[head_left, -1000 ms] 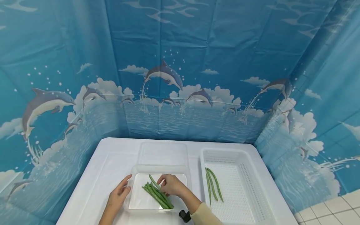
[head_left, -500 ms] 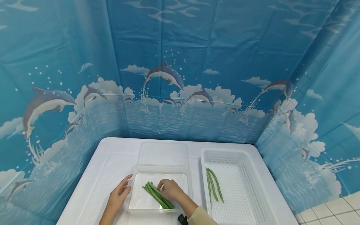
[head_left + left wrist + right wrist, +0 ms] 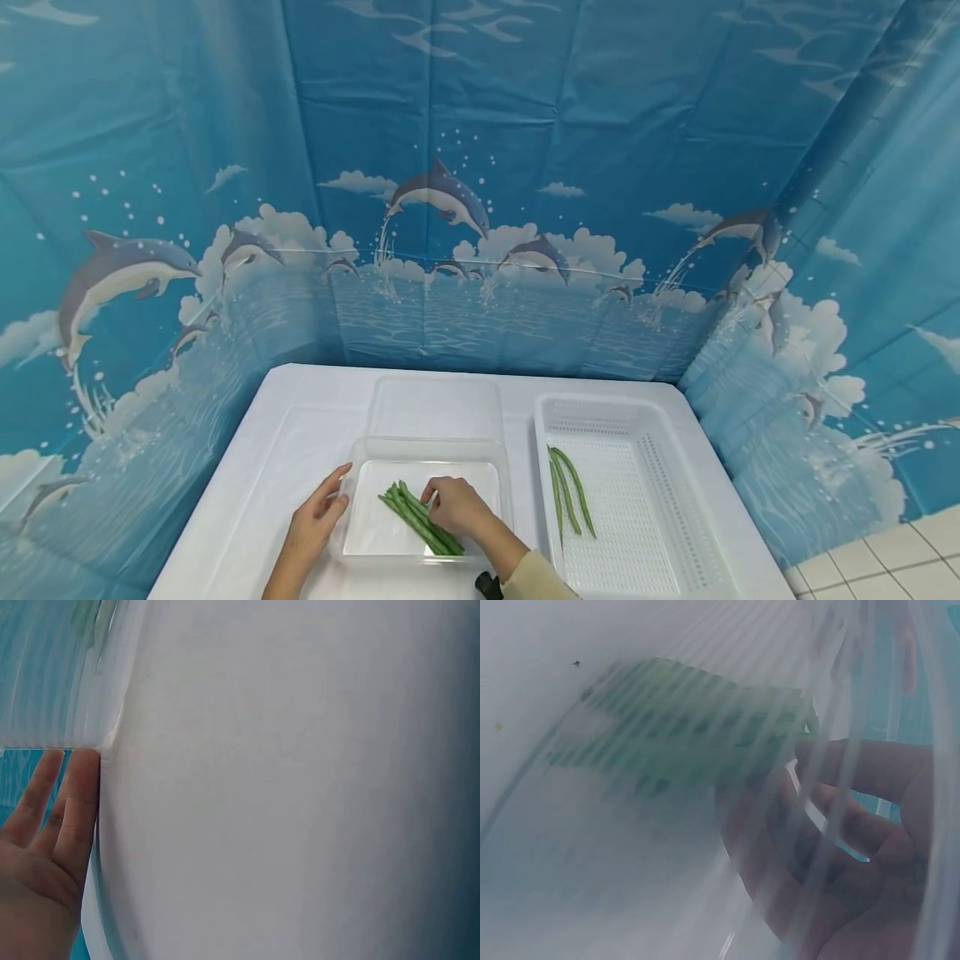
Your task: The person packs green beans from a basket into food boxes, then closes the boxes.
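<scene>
A bunch of green beans lies slantwise in a clear plastic box. My right hand reaches into the box with curled fingers and pinches at the upper right side of the bunch. Through the ribbed clear wall in the right wrist view, thumb and fingers close around one end of the green bunch; how many beans they grip, I cannot tell. Against the box's left side rests my left hand, fingers extended. The left wrist view has its fingertips right at the box's edge.
To the right stands a white perforated basket with several green beans along its left side. A clear flat lid lies behind the box on the white table. A dolphin-print curtain surrounds the table.
A bean that stuck up from the right hand a second ago has come down onto the bunch, with the hand slightly lower. The left hand has stayed at the box.
</scene>
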The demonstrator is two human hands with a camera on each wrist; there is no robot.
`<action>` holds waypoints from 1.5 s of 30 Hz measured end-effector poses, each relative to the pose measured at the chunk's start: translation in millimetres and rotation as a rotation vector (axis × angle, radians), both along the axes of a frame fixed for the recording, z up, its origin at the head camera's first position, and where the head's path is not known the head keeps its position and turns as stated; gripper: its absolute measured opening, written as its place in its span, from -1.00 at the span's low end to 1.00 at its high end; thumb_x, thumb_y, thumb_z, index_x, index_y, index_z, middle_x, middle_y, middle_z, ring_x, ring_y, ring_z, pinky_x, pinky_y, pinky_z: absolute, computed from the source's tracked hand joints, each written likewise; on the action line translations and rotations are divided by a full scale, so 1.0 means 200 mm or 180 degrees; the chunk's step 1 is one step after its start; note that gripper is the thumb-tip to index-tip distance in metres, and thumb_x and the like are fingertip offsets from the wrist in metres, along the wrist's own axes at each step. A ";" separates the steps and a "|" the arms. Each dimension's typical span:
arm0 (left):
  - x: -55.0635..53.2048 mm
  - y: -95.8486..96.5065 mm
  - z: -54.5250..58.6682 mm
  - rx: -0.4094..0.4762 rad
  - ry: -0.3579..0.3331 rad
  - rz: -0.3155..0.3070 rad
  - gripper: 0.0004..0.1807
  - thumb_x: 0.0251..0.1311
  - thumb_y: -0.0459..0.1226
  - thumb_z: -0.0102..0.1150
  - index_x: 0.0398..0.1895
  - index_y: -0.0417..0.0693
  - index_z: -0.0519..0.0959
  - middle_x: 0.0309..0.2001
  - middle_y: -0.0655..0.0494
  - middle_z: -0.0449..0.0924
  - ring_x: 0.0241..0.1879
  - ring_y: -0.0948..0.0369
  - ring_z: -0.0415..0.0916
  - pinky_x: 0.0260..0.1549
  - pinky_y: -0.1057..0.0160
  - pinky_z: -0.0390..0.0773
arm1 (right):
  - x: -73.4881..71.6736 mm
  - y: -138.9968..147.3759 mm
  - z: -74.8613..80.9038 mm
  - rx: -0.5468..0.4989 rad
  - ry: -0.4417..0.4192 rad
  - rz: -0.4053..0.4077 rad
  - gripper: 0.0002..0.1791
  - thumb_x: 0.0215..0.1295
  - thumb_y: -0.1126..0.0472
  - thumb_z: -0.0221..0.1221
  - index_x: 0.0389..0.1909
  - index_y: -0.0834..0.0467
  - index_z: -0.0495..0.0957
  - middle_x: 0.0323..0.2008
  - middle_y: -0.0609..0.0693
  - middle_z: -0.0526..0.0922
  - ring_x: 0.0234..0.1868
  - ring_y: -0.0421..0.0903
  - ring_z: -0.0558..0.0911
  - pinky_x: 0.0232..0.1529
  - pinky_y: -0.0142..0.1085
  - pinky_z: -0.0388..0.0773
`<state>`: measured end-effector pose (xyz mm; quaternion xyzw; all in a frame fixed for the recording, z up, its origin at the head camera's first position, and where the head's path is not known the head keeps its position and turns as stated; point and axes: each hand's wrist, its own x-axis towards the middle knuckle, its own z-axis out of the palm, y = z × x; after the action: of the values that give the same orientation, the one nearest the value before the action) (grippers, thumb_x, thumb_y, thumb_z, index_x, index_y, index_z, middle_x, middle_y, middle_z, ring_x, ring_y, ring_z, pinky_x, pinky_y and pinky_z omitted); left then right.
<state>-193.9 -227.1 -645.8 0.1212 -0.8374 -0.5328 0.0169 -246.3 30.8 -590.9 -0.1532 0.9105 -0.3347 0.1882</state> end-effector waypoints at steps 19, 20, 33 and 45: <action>0.00 0.00 -0.01 -0.0038 0.0052 -0.0017 -0.44 0.56 -0.11 0.09 0.58 0.22 0.40 0.52 -0.29 0.41 0.41 -0.35 0.48 0.22 -0.36 0.65 | -0.08 0.29 0.27 -0.0436 0.0313 -0.0189 -0.81 0.35 0.37 0.26 -0.05 0.24 0.66 -0.43 -0.04 0.62 -0.57 -0.20 0.54 -0.57 -0.37 0.43; 0.00 0.00 -0.01 -0.0029 0.0059 -0.0016 -0.44 0.56 -0.11 0.09 0.58 0.22 0.40 0.52 -0.29 0.41 0.42 -0.35 0.47 0.22 -0.36 0.65 | -0.08 0.31 0.28 -0.0452 0.0337 -0.0214 -0.82 0.35 0.37 0.25 -0.06 0.23 0.66 -0.43 -0.03 0.62 -0.57 -0.20 0.55 -0.57 -0.37 0.44; -0.01 0.00 -0.01 -0.0031 -0.0019 -0.0002 -0.44 0.56 -0.10 0.08 0.58 0.23 0.40 0.53 -0.27 0.40 0.42 -0.34 0.47 0.22 -0.37 0.64 | -0.11 0.58 0.37 -0.0437 0.0431 -0.0797 -0.80 0.37 0.36 0.28 -0.03 0.24 0.67 -0.38 0.03 0.64 -0.50 -0.15 0.62 -0.49 -0.33 0.58; -0.01 0.00 0.00 0.0009 -0.0056 0.0000 -0.44 0.55 -0.10 0.08 0.58 0.22 0.40 0.50 -0.32 0.42 0.42 -0.36 0.47 0.23 -0.39 0.62 | -0.13 0.75 0.35 -0.0566 0.0453 -0.1171 -0.79 0.40 0.37 0.24 0.00 0.28 0.68 -0.35 0.06 0.66 -0.42 -0.06 0.72 -0.37 -0.22 0.78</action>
<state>-195.4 -226.8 -645.3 0.1259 -0.8367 -0.5329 0.0094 -272.3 180.1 -521.9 -0.0238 0.9011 -0.4307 0.0449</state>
